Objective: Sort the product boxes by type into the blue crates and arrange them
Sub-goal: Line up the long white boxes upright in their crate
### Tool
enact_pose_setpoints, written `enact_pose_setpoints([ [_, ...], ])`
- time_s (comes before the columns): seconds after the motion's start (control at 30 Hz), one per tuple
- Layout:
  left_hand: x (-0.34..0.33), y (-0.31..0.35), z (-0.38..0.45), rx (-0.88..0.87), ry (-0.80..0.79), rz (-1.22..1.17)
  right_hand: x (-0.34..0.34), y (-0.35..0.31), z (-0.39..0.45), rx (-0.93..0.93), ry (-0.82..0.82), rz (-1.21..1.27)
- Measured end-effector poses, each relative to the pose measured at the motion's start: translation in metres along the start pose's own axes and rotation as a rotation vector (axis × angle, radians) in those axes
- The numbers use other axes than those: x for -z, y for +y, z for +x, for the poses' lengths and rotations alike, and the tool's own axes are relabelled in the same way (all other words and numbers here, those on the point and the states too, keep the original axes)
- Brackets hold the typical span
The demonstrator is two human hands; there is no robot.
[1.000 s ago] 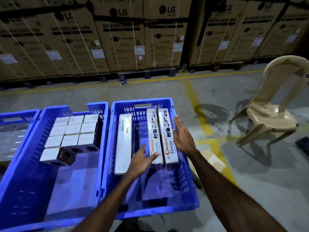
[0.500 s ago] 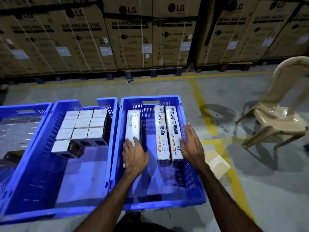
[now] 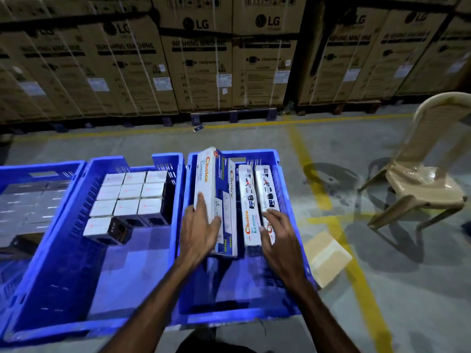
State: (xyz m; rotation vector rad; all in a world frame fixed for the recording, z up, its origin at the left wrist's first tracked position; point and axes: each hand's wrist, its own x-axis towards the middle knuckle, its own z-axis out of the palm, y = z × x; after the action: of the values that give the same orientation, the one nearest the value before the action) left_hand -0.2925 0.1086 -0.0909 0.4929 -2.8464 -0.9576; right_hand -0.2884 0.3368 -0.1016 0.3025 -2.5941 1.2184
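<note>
Three blue crates stand side by side on the floor. In the right crate point(image 3: 254, 312) my left hand point(image 3: 198, 233) grips a long white and blue "Choice" box point(image 3: 216, 184), tilted up on its edge with its far end raised. Beside it two more long "Choice" boxes point(image 3: 251, 207) lie flat along the crate's right wall. My right hand point(image 3: 279, 240) rests with spread fingers on the near ends of those two. The middle crate point(image 3: 63, 289) holds several small white-topped boxes point(image 3: 130, 193) in rows at its far end. The left crate point(image 3: 15, 169) holds grey boxes.
A beige plastic chair point(image 3: 420, 179) stands to the right. A flat piece of cardboard point(image 3: 326, 256) lies on the floor beside the right crate. Stacked LG washing machine cartons point(image 3: 204, 59) on pallets line the back. Yellow lines mark the concrete floor.
My left hand moved from the middle boxes to the left long box, took hold of it and tipped it up on edge. My right hand slid nearer along the two right boxes.
</note>
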Motion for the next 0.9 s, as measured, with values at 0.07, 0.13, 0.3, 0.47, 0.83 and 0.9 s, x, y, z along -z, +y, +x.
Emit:
enact_pose_setpoints([
  [0.07,0.017,-0.003,-0.003,0.041,0.025,-0.361,-0.006,-0.007,0.001,-0.01,-0.031,0.091],
  [0.13,0.033,0.004,-0.011,0.143,-0.006,-0.814,-0.01,-0.017,0.004,-0.062,-0.069,0.196],
  [0.3,0.057,-0.001,-0.028,0.578,-0.332,-1.522,-0.011,-0.047,0.017,-0.256,-0.128,0.537],
  [0.47,0.054,-0.005,-0.037,0.802,-0.491,-1.72,-0.009,-0.067,0.03,-0.165,-0.236,0.578],
  [0.83,0.05,0.002,-0.031,0.74,-0.545,-1.822,0.004,-0.095,0.037,-0.156,-0.226,0.552],
  [0.9,0.052,0.003,-0.032,0.734,-0.545,-1.823,0.007,-0.097,0.038,-0.155,-0.221,0.544],
])
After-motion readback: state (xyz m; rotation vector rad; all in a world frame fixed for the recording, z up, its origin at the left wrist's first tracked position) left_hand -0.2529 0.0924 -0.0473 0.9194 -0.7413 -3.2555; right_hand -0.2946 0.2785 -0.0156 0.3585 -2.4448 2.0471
